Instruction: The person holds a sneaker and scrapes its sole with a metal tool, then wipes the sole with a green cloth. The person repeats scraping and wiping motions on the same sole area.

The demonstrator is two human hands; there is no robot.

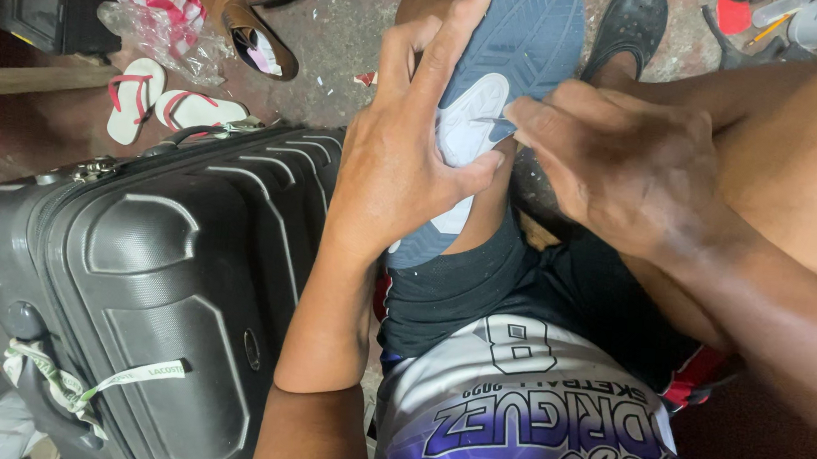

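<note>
Left hand (403, 155) is clamping the blue-soled shoe (521, 40) against the knee, at 12 o'clock; right hand (617, 161) is pinching a thin needle (491, 121) at the white patch (465, 121); best keeping the sole braced, pushing slowly, fingers clear.

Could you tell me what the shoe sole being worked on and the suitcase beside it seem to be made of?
The shoe sole looks like matte rubber: blue with a white patch and a moulded tread pattern. The left hand holds it, while the right hand pinches a thin metal-looking tool, probably a needle. The suitcase looks like hard dark-grey plastic, with ribbed, faintly shiny panels.
</note>
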